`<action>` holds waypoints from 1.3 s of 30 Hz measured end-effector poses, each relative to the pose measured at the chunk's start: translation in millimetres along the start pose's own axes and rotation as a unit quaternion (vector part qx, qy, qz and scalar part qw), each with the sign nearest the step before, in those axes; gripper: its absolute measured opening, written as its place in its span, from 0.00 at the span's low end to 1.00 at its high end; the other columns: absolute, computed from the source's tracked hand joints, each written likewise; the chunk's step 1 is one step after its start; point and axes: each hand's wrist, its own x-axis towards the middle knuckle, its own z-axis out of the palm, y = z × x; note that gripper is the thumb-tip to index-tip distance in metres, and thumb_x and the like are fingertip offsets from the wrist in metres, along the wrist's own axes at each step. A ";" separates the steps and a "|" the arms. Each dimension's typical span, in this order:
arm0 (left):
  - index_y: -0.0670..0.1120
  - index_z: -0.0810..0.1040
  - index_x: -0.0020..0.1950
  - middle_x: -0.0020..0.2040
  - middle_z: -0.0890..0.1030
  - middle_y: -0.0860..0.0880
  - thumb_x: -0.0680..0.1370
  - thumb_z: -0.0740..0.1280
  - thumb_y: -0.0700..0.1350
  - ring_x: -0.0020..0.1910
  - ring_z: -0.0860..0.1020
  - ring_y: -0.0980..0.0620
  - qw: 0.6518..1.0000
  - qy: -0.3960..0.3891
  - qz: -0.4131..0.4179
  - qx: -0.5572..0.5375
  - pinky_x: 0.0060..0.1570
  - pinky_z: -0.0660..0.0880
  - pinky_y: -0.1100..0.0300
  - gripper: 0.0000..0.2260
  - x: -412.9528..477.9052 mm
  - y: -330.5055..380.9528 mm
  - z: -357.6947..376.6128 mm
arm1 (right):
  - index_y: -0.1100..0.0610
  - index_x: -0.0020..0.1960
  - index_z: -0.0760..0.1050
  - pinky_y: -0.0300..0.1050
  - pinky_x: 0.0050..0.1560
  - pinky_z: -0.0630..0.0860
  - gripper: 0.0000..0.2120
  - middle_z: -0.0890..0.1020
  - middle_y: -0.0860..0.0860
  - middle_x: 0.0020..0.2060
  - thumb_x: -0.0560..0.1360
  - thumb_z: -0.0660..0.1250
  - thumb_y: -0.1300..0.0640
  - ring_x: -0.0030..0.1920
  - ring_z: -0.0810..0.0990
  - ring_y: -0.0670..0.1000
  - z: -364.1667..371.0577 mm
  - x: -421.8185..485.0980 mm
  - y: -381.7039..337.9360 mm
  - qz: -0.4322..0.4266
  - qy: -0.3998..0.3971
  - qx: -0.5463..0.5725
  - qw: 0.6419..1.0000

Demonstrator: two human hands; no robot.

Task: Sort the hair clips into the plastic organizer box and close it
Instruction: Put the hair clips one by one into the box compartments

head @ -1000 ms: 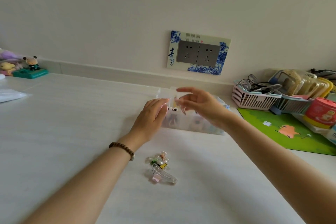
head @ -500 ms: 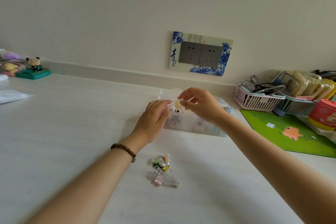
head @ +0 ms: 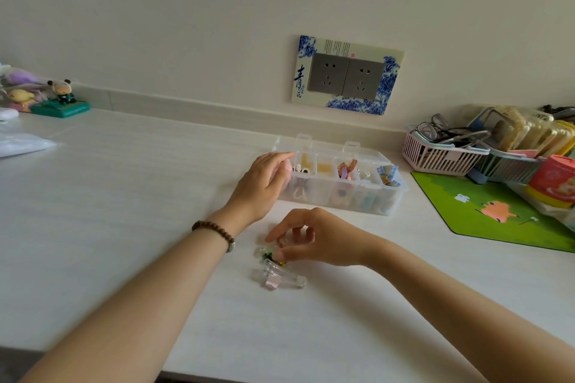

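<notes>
Left hand (head: 259,183) rests flat-fingered on organizer box (head: 367,193); right hand (head: 311,239) pinches hair clip (head: 268,254), lower centre. Socket plate (head: 347,74) reads "青".

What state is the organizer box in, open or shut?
Open. The organizer box has its lid swung back behind it, latch tabs sticking up, and the compartments with clips are uncovered.

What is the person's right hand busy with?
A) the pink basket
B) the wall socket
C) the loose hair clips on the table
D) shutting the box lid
C: the right hand is down at the hair clips before the open box, thumb and finger pinching one.
</notes>
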 end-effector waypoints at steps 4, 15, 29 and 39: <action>0.49 0.69 0.67 0.67 0.70 0.50 0.81 0.51 0.49 0.67 0.65 0.55 1.000 -0.002 0.000 -0.001 0.63 0.60 0.63 0.17 -0.8 1.5 0.2 | 0.51 0.51 0.81 0.34 0.40 0.72 0.11 0.80 0.48 0.41 0.70 0.73 0.53 0.36 0.72 0.43 -2.5 1.2 1.1 -0.004 0.007 -0.021 1.000; 0.49 0.69 0.67 0.67 0.70 0.51 0.81 0.51 0.48 0.68 0.63 0.55 1.000 -0.002 0.008 -0.001 0.63 0.59 0.64 0.17 0.5 0.0 1.5 | 0.55 0.43 0.82 0.37 0.38 0.72 0.04 0.84 0.48 0.38 0.71 0.71 0.55 0.37 0.76 0.46 -14.2 -1.3 27.0 0.033 0.116 0.021 0.992; 0.52 0.72 0.64 0.64 0.73 0.52 0.78 0.49 0.54 0.66 0.67 0.56 0.999 0.028 0.005 -0.020 0.66 0.65 0.54 0.19 8.2 -16.6 1.3 | 0.54 0.49 0.81 0.34 0.43 0.77 0.09 0.83 0.47 0.46 0.71 0.71 0.52 0.42 0.81 0.45 -28.5 15.0 5.9 0.018 0.047 -0.108 0.993; 0.52 0.72 0.65 0.65 0.73 0.52 0.78 0.49 0.54 0.67 0.65 0.56 0.999 0.026 0.005 -0.025 0.67 0.65 0.53 0.20 9.6 -22.0 5.4 | 0.57 0.45 0.81 0.37 0.40 0.76 0.04 0.83 0.54 0.40 0.70 0.73 0.60 0.35 0.77 0.44 -18.3 8.7 16.2 0.005 0.077 -0.026 0.997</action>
